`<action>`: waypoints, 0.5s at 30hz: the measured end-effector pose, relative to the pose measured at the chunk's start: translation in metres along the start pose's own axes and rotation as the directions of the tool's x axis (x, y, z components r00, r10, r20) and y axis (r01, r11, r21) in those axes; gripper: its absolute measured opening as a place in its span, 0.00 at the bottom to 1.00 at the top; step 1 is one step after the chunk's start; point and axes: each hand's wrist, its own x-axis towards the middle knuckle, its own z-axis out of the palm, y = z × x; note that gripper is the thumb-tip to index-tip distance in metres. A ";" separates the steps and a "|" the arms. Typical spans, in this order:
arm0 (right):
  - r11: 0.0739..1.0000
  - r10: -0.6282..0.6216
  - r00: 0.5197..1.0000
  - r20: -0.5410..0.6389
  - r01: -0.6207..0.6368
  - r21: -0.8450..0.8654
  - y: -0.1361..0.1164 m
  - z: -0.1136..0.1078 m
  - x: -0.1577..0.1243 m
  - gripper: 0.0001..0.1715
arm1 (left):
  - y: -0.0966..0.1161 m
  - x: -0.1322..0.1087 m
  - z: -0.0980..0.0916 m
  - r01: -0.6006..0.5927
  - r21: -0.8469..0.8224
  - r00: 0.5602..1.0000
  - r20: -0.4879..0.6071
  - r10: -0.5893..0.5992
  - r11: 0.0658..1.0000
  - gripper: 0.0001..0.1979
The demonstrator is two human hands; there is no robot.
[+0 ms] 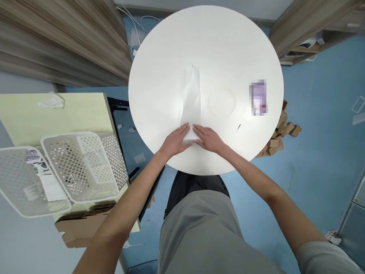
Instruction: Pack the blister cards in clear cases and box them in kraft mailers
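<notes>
A long, folded white sheet point(192, 95) is laid on a round white table point(222, 45), pointing away from the person, its near end close to the table's front edge; that end is touched from both sides by the left hand point(177, 140) and the right hand point(210, 140); on each hand the fingers are stretched inward and the thumb is spread apart from them, with white material seen between; at the table's right, a purple item point(258, 97) is blurred by pixels; to the left, white baskets point(113, 178) are set on a pale yellow table point(85, 112).
</notes>
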 end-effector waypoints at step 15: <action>0.913 0.406 0.868 -0.285 -0.401 0.078 0.016 -0.026 0.083 0.19 | 0.020 0.057 -0.023 0.487 -0.270 0.782 -0.290 -0.552 0.831 0.07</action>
